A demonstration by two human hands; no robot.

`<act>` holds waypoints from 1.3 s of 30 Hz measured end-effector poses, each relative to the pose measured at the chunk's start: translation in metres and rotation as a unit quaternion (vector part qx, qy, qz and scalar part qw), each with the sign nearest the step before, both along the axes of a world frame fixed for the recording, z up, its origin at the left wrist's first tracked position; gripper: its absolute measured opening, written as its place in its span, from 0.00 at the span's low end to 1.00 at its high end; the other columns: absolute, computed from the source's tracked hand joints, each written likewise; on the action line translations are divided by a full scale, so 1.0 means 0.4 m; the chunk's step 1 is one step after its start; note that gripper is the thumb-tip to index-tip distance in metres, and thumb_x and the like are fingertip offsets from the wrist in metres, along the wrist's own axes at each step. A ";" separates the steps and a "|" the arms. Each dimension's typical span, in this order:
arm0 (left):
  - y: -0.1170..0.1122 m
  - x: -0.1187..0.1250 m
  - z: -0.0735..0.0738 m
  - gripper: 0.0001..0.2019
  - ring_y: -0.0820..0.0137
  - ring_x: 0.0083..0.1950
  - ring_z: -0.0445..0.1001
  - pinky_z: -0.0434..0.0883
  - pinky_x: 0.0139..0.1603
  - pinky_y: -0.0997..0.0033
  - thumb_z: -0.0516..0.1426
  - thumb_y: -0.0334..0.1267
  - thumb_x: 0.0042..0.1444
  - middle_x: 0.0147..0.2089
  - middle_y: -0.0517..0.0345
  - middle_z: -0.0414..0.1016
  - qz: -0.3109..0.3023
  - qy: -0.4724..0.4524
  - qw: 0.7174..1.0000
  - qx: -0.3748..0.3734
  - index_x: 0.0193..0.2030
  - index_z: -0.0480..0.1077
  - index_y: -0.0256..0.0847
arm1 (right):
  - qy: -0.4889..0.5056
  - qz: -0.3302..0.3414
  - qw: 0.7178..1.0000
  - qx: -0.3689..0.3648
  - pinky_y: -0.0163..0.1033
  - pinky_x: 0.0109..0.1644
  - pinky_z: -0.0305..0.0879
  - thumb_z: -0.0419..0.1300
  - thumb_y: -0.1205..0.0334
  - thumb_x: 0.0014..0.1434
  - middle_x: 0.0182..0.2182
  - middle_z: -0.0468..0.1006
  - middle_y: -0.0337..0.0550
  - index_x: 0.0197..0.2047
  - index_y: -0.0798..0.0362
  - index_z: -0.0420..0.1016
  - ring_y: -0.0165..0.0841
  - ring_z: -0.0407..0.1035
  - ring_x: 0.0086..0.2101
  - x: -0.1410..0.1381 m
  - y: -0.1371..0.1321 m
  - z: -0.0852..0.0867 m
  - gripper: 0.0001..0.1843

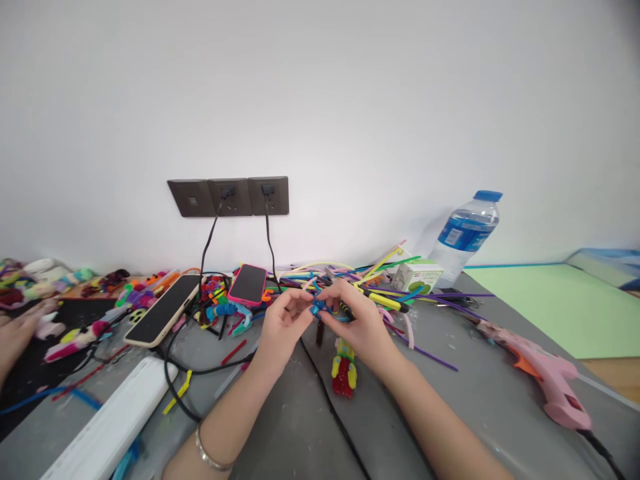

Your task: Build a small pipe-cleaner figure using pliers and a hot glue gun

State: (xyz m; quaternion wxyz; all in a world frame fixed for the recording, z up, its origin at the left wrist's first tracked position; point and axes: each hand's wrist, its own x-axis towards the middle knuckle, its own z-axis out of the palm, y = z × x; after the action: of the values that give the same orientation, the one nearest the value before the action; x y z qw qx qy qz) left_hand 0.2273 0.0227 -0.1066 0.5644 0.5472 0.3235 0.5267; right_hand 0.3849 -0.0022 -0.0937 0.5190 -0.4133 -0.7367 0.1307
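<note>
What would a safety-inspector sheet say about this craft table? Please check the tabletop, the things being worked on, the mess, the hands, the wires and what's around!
Surface: gray tabletop, with small specks on it.
Work things: small blue piece, held; red-and-yellow fuzzy figure lying just below the hands.
Clutter: loose pipe cleaners, pink-cased phone, cream-edged phone, pink glue gun, water bottle.
Hands: left hand and right hand both pinch the blue piece at their fingertips.
Cables: two black cables plugged into wall sockets; another black cable crosses the tabletop.
Surroundings: white wall; light-green sheet on the right; another person's hand at far left.
</note>
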 end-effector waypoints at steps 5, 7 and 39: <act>0.000 0.000 0.004 0.12 0.68 0.40 0.75 0.72 0.41 0.71 0.67 0.43 0.48 0.37 0.56 0.77 0.005 -0.005 1.000 -0.029 0.36 0.74 0.38 | -0.006 0.017 1.000 -0.010 0.37 0.35 0.65 0.60 0.70 0.60 0.33 0.70 0.41 0.41 0.50 0.69 0.33 0.66 0.33 -0.006 -0.004 -0.001 0.07; 0.002 -0.001 0.004 0.12 0.68 0.40 0.75 0.71 0.43 0.71 0.67 0.42 0.48 0.36 0.56 0.77 0.001 -0.010 0.999 -0.037 0.36 0.75 0.38 | 0.000 0.027 0.999 -0.023 0.36 0.35 0.64 0.60 0.70 0.59 0.32 0.69 0.40 0.40 0.50 0.68 0.32 0.65 0.32 -0.008 -0.006 0.000 0.07; 0.002 -0.008 0.018 0.08 0.70 0.38 0.76 0.73 0.41 0.73 0.67 0.38 0.49 0.34 0.57 0.78 0.010 -0.014 1.000 0.002 0.33 0.76 0.38 | 0.022 0.051 0.997 -0.059 0.33 0.35 0.60 0.56 0.71 0.61 0.32 0.66 0.36 0.41 0.49 0.63 0.29 0.62 0.31 -0.016 -0.005 -0.013 0.08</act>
State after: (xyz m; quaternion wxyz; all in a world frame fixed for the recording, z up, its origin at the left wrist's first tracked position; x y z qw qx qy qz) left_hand 0.2242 0.0235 -0.0995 0.5627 0.5374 0.3202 0.5403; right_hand 0.3785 -0.0040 -0.0990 0.5025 -0.4026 -0.7360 0.2091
